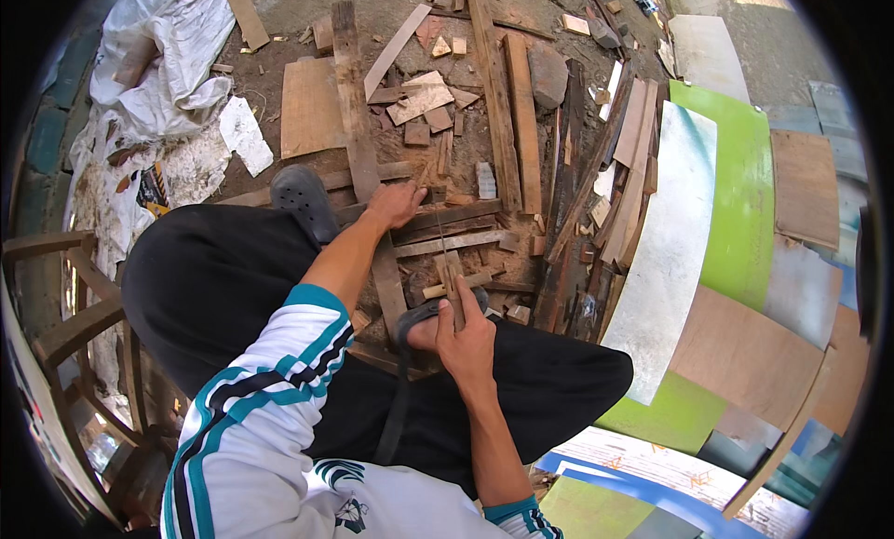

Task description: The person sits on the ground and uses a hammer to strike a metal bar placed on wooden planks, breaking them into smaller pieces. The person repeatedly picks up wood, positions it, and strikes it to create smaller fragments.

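My right hand [466, 339] is closed round the wooden handle of a handsaw [453, 288], its thumb along the handle. The saw's thin blade, seen nearly edge-on, points away from me across the wood pieces. My left hand [396, 206] is closed over a wooden strip [432, 195], just left of the blade's far part; its fingertips are partly hidden. Under that hand runs a long upright plank [358, 120], reaching back between my feet. Several short wooden pieces [447, 234] lie crosswise beneath the blade. A grey clog [303, 202] shows on my left foot.
Long wooden beams [494, 101] and offcuts [419, 97] lie on the dirt ahead. A grey block [548, 75] stands beside them. White sacking [163, 46] is at the far left, a wooden chair frame [79, 325] near left. White, green and brown sheets [666, 241] overlap on the right.
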{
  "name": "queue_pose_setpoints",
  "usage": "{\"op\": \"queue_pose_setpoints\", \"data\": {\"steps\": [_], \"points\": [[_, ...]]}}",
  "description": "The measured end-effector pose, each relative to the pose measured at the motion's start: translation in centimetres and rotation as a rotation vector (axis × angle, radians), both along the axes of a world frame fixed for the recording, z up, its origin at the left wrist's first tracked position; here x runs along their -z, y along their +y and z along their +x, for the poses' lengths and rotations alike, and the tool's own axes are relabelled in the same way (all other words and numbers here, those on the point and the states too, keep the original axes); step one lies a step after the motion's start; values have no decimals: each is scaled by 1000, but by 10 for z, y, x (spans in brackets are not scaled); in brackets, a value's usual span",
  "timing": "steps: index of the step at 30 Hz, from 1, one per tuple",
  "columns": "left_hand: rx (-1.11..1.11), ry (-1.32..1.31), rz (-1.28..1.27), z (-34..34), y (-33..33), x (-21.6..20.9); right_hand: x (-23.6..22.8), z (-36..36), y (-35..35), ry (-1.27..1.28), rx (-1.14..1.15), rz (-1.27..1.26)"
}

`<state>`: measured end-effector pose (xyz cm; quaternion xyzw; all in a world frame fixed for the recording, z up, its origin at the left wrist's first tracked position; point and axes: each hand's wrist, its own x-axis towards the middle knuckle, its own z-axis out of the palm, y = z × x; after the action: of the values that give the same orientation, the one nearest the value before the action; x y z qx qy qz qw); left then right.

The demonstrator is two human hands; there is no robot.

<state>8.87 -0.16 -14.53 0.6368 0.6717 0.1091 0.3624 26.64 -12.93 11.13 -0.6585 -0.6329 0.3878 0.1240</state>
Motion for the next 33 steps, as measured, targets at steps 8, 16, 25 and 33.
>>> {"op": "queue_pose_setpoints", "data": {"steps": [8,16,25,33], "points": [[-91,3,-9,5,8,-6,7,22,-8,217,-25,-69],[-306,107,35,11,5,3,-14,6,-5,134,18,-53],[-283,144,10,17,10,-2,46,-5,38,96,-18,-31],[-269,169,35,15,10,8,21,29,-19,235,12,156]]}}
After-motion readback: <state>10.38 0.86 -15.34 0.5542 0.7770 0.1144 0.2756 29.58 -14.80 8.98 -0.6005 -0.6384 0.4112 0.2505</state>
